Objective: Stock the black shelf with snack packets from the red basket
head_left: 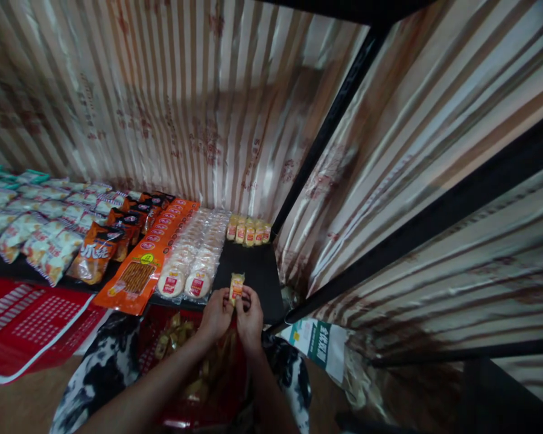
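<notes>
Between the fingers of both hands I hold a small yellow wrapped snack [236, 286] with an orange-red label, upright at the front edge of the black shelf [239, 260]. My left hand [216, 313] pinches its left side, and my right hand [250, 313] grips the right side. Several similar yellow snack packs [250, 231] stand in a row at the back of the shelf. Below my forearms, a red basket [151, 313] between my knees contains more yellow packs [178, 333], partly hidden by my arms.
Left along the shelf lie clear-wrapped round crackers [171, 283], a flat orange snack bag [147, 259], orange-black bags [95, 252] and white bags [54, 246]. A second red basket [31, 322] is at lower left. Black frame bars [332, 129] slant past striped sheeting on the right.
</notes>
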The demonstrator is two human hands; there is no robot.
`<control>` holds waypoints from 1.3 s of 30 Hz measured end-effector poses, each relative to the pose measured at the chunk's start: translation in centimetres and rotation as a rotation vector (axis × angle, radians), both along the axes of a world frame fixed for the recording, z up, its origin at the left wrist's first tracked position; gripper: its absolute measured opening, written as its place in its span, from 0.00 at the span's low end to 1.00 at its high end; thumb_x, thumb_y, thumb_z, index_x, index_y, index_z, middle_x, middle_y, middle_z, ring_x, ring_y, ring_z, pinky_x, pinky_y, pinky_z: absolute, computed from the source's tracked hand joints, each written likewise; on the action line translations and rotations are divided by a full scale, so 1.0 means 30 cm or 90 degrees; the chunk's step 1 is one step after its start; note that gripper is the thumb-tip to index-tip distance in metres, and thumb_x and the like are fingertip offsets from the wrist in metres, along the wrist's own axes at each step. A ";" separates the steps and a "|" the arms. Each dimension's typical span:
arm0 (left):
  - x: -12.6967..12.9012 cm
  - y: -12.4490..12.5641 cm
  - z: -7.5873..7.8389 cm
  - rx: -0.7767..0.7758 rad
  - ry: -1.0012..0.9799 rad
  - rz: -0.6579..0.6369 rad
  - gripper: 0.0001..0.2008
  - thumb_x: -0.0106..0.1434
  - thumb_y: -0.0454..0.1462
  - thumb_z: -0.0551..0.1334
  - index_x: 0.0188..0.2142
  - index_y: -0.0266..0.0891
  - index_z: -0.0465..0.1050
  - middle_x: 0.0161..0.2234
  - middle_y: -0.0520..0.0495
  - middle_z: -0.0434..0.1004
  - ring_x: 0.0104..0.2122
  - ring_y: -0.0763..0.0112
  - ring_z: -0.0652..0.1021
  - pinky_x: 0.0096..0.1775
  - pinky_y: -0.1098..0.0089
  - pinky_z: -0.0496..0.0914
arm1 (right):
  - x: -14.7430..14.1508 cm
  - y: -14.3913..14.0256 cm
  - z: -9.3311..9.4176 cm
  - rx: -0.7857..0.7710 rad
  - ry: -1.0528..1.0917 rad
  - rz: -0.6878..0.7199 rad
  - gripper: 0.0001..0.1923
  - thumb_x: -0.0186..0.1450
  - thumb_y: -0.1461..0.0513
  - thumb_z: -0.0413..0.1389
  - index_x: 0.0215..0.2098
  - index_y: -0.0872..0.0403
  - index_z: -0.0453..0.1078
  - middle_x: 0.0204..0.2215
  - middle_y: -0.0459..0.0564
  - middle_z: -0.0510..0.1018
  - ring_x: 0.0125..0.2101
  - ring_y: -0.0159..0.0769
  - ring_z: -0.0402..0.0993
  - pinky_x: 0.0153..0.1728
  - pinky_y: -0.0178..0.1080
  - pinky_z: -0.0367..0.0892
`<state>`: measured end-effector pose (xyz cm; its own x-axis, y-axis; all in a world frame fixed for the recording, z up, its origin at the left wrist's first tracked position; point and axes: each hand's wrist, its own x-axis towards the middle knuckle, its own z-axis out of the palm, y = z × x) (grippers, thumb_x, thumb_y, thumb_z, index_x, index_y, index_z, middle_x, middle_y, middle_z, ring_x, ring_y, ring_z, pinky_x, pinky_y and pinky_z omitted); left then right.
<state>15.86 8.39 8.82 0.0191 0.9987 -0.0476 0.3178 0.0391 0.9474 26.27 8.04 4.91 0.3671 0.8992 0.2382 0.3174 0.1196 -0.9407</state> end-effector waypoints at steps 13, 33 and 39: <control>0.100 0.200 0.025 -0.063 0.084 -0.005 0.17 0.57 0.28 0.56 0.47 0.31 0.71 0.44 0.35 0.73 0.45 0.58 0.73 0.48 0.66 0.63 | 0.079 0.226 -0.016 0.027 -0.062 -0.026 0.14 0.59 0.61 0.51 0.43 0.52 0.68 0.38 0.52 0.76 0.36 0.37 0.74 0.37 0.39 0.72; 0.290 0.523 -0.028 -0.060 0.157 -0.057 0.17 0.61 0.34 0.59 0.51 0.34 0.67 0.43 0.42 0.78 0.42 0.67 0.77 0.42 0.72 0.67 | 0.214 0.419 0.009 -0.021 -0.072 -0.154 0.15 0.59 0.58 0.48 0.41 0.55 0.68 0.38 0.54 0.76 0.36 0.39 0.73 0.40 0.41 0.67; 0.337 0.571 -0.041 -0.024 0.211 -0.073 0.11 0.60 0.33 0.58 0.43 0.37 0.73 0.41 0.44 0.78 0.41 0.67 0.76 0.41 0.71 0.67 | 0.238 0.427 -0.005 0.021 -0.139 -0.211 0.16 0.59 0.60 0.48 0.43 0.58 0.69 0.40 0.58 0.75 0.42 0.44 0.70 0.46 0.45 0.64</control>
